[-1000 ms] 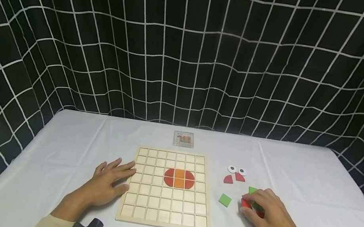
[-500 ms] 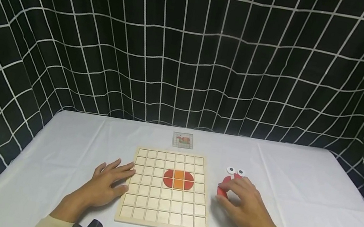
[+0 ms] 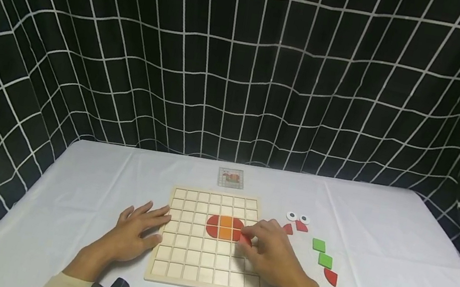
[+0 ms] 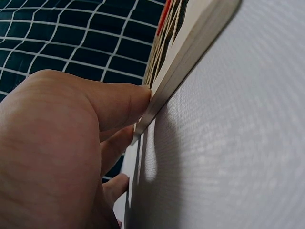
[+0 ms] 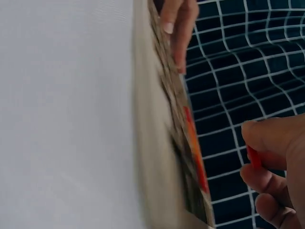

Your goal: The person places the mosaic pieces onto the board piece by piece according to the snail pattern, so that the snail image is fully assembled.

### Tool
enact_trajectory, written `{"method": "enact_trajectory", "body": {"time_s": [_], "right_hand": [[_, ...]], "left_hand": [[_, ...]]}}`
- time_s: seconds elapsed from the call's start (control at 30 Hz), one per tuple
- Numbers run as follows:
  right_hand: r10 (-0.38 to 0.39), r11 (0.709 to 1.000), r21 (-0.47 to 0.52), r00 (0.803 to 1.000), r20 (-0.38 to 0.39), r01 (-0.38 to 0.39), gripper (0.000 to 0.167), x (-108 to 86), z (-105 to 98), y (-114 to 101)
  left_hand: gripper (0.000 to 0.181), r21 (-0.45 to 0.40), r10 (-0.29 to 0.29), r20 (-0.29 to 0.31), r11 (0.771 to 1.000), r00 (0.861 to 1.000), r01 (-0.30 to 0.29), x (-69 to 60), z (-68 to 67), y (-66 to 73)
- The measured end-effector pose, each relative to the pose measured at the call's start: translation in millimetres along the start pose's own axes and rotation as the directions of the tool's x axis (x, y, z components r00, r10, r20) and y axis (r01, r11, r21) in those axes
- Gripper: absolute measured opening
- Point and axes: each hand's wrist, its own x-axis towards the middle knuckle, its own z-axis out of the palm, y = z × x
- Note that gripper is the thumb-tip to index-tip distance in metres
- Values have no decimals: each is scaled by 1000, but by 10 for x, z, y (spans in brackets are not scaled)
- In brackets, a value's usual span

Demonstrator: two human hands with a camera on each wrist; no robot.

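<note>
My right hand (image 3: 277, 255) is over the right side of a pale wooden grid board (image 3: 179, 255). It pinches a small red tile (image 3: 245, 239) between thumb and fingers. In the right wrist view the red tile (image 5: 254, 157) mostly hides behind the fingers, so its full outline cannot be told. Two orange tiles (image 3: 225, 233) lie on the board, flanked by red rounded tiles (image 3: 212, 225) on either side. My left hand (image 3: 130, 233) rests at the board's left edge with fingers spread. Its thumb touches the board's side (image 4: 178, 64) in the left wrist view.
Right of the board lie two white eye discs (image 3: 291, 216), red quarter-round tiles (image 3: 301, 226), two green squares (image 3: 325, 260) and another red quarter-round (image 3: 330, 277). A small picture card (image 3: 231, 178) lies behind the board. Black white-gridded cloth (image 3: 243, 64) surrounds the white table.
My right hand has moved left from the loose tiles to the board, carrying the red tile. The green squares and a red quarter-round at the right are uncovered. My left hand stays put.
</note>
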Motion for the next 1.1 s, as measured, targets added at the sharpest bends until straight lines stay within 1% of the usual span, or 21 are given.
{"method": "enact_trajectory", "body": {"time_s": [0.2,0.43,0.67,0.83,1.0,1.1], "right_hand": [[27,1000,-16,999,30,-26,14,-32,136,25],[8,998,-57,998,63,-4,16,-67,229,75],[29,997,-72,993,114,-21,20,-90,216,59],[34,998,-65,991,129,-26,20,-98,207,51],[25,998,-57,992,126,-18,18,-107,202,43],[13,998,-60,994,105,-7,17,-109,181,48]], "left_hand": [[45,13,-9,-5,1000,1000,9,7,-6,17],[46,6,-9,-6,1000,1000,9,3,-5,6],[46,2,-6,-6,1000,1000,6,3,12,-6],[46,-1,0,-7,1000,1000,0,3,13,-14],[46,3,3,-8,1000,1000,-3,3,12,-16],[46,1,-2,-7,1000,1000,2,5,18,-14]]}}
